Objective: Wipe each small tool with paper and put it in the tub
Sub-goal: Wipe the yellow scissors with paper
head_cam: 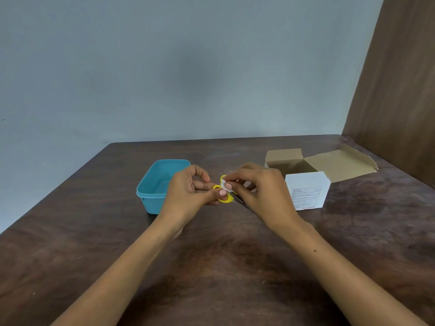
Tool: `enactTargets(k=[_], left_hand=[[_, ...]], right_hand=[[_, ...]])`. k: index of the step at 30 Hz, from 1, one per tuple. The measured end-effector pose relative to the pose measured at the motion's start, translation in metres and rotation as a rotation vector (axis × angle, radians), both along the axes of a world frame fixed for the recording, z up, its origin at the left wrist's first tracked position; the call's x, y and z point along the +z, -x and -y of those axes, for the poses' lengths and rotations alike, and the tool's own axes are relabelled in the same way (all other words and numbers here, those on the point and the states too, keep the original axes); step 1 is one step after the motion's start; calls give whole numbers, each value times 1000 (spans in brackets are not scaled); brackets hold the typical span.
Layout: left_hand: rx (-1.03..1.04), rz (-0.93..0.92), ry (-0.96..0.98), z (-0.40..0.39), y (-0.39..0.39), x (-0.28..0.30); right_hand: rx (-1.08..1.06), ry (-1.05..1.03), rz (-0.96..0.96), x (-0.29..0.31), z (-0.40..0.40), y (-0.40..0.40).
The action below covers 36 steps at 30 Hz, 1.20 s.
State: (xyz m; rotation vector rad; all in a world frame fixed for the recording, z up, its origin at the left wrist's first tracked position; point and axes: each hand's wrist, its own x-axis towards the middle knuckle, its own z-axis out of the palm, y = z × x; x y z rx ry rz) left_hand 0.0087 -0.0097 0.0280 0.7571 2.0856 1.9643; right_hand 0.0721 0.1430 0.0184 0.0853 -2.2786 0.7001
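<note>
Tub (pixel 153 184): turquoise plastic, lidless, set on dark wood-grain counter (pixel 211 267), left of centre, partly hidden behind left hand. Interior contents not discernible.

Cardboard box (pixel 306 182): white outside, brown inside, flaps open, printed label on front face; placed right of both hands, well apart from tub.

Left hand (pixel 188 191): raised above counter, just right of tub; thumb and fingers pinching yellow finger loop of small scissors (pixel 223 196). Grip closed on scissors.

Right hand (pixel 261 189): opposite left hand, near box; fingertips pinching paper (pixel 225 185) against scissors. Grip closed on paper.

Scissors: held between both hands above counter, outside tub; yellow handle loops toward left hand, blades running under right hand, mostly hidden.

Paper: small white scrap, touching upper handle loop.
</note>
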Motion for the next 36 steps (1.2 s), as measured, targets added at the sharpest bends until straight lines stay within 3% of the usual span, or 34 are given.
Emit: enactTargets(k=[5,12,19,28,36], left_hand=[[44,-75,32,0,0,0],[113,-257,56,-7,-11,-5],[128,-278,-2,-13,-17,-9],[185,-352,29,-13,-18,-13],[155,-226,-63,-10,-12,-12]], right_hand=[[-64,43,36,3,4,-5],[-8,449,-27,-1,13,-4],[-74,544,-88,3,15,-9],[-196,493,-115,1,8,-4],[-161,391,-82,-3,6,-2]])
